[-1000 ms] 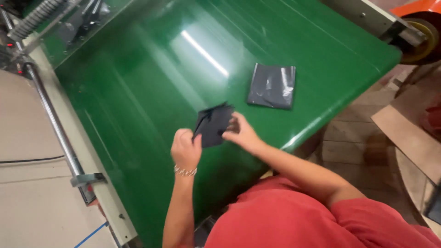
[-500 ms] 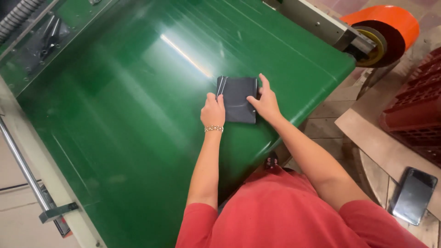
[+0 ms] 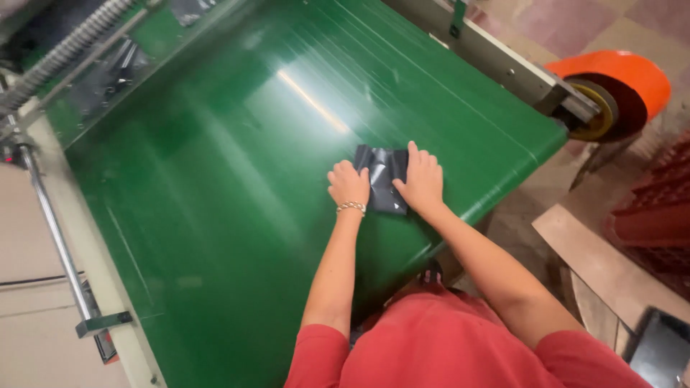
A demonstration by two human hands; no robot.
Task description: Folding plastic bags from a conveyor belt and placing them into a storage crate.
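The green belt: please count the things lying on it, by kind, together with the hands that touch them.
Dark folded plastic bag: 1
Hands pressing on it, left hand and right hand: 2
Beaded bracelet on the left wrist: 1
Total: 4, all on the green belt.

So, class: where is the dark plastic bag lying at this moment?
In the head view, the dark plastic bag lies flat on the green conveyor belt near its right edge, pressed between the left hand and right hand.

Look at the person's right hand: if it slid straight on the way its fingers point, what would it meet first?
The right hand points up the green belt; beyond the dark folded bag the way looks free, probably until the far metal side rail.
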